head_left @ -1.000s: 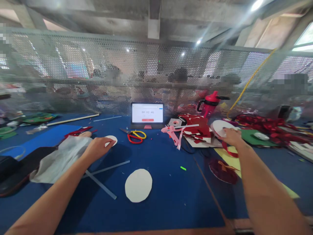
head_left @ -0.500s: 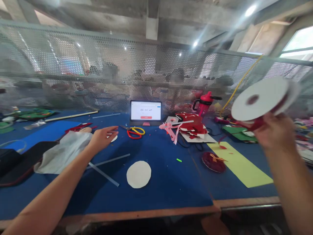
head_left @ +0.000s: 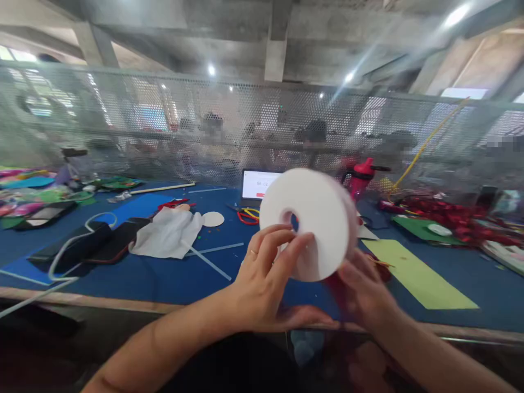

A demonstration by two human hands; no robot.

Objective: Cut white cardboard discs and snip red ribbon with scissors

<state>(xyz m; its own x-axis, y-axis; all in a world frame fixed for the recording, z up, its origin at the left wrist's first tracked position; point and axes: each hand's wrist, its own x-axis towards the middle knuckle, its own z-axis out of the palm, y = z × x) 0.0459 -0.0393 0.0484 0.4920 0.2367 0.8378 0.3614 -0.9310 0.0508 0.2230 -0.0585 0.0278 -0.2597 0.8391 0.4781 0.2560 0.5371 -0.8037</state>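
A white ribbon spool with dark red ribbon is held up in front of me, over the near part of the table. My left hand is at its left flange, fingertips curled at the hub hole and thumb pointing right underneath. My right hand is closed on the lower right edge, where a blurred dark red ribbon hangs down. The spool hides part of the tabletop and of a lit tablet. Behind my right hand, a dark red round piece shows only partly.
Left of the spool lie a whitish cloth, a white disc, scissors and clear glue sticks. To the right are a yellow sheet, a green sheet and a pink bottle. A perforated metal screen stands behind.
My right hand has brought the spool from the far right to the middle. My left hand has moved from beside the cloth to the spool. The view has turned left.
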